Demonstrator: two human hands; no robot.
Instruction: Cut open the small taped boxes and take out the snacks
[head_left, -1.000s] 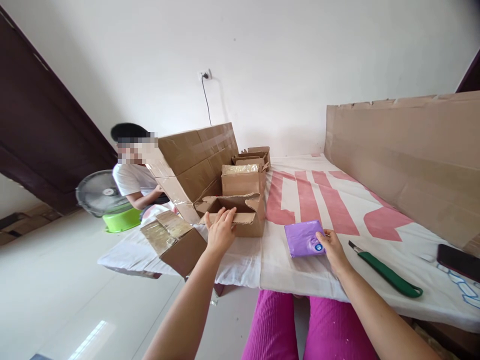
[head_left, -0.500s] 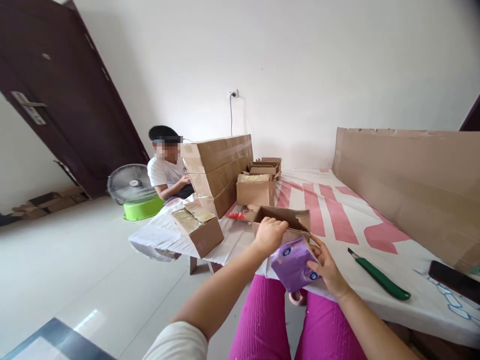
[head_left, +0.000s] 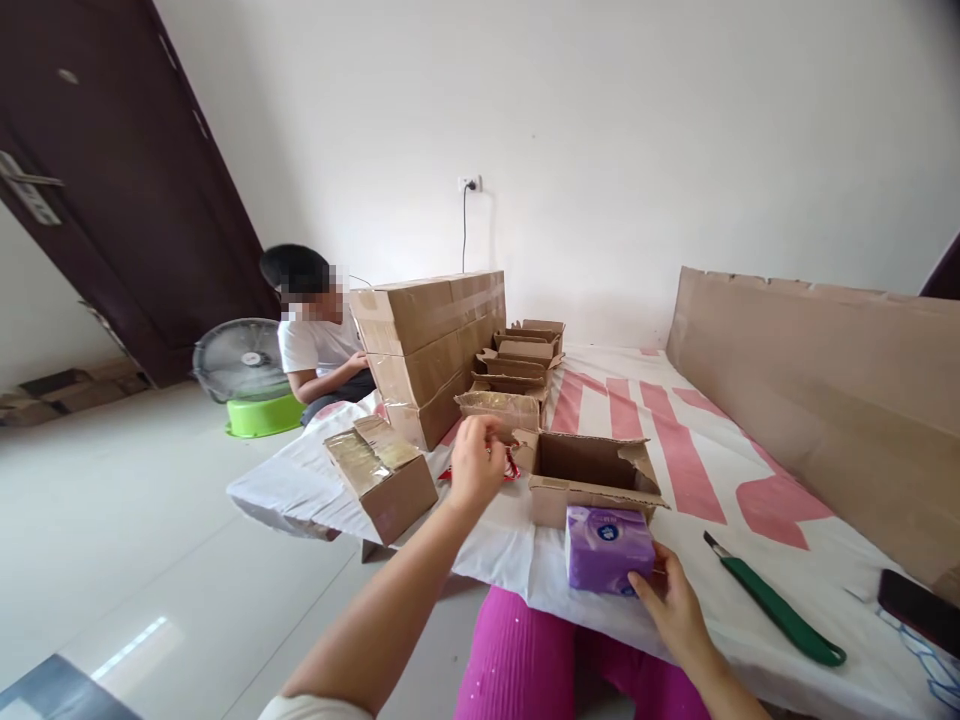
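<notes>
My right hand (head_left: 671, 595) grips the right end of a purple tissue pack (head_left: 609, 550), thumb in front. The pack stands on the cloth-covered table, against the near side of an open cardboard box (head_left: 555, 500). This box has its flaps up, and its inside looks dark. Left of it, my left hand (head_left: 478, 465) is over a shiny red packet (head_left: 512, 466), its fingers curled. What they hold, if anything, is hidden behind the hand.
Taped cartons (head_left: 420, 340) form a stack at the back left. Beside it runs a row of open boxes (head_left: 521, 375). A taped box (head_left: 382, 475) sits at front left. A green utility knife (head_left: 780, 605) and a dark phone (head_left: 919, 605) lie right. A person (head_left: 315, 350) sits beyond the stack.
My left hand has left the open box and moved left to the red packet. The tissue pack, tilted before, is now more upright by the box, still in my right hand.
</notes>
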